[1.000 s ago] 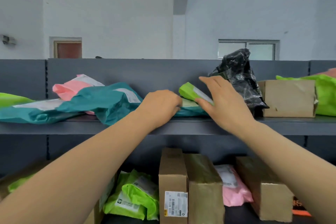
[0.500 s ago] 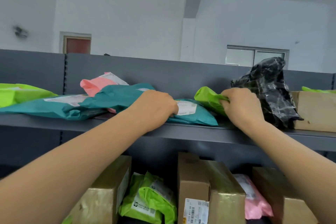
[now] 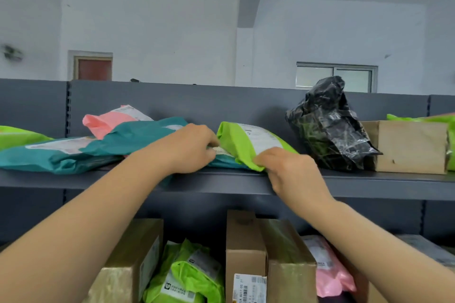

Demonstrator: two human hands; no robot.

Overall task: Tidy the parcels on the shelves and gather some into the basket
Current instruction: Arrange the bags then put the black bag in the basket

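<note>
The right hand (image 3: 293, 172) pinches the green parcel (image 3: 242, 142) by its corner. The left hand (image 3: 194, 149) grips the teal parcel (image 3: 138, 136) on the shelf (image 3: 369, 181).

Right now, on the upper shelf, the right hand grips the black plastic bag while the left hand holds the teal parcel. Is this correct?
Not quite. The head view shows the right hand gripping the lime green parcel, not the black plastic bag, which stands further right. The left hand does hold the teal parcel on the upper shelf.
</note>
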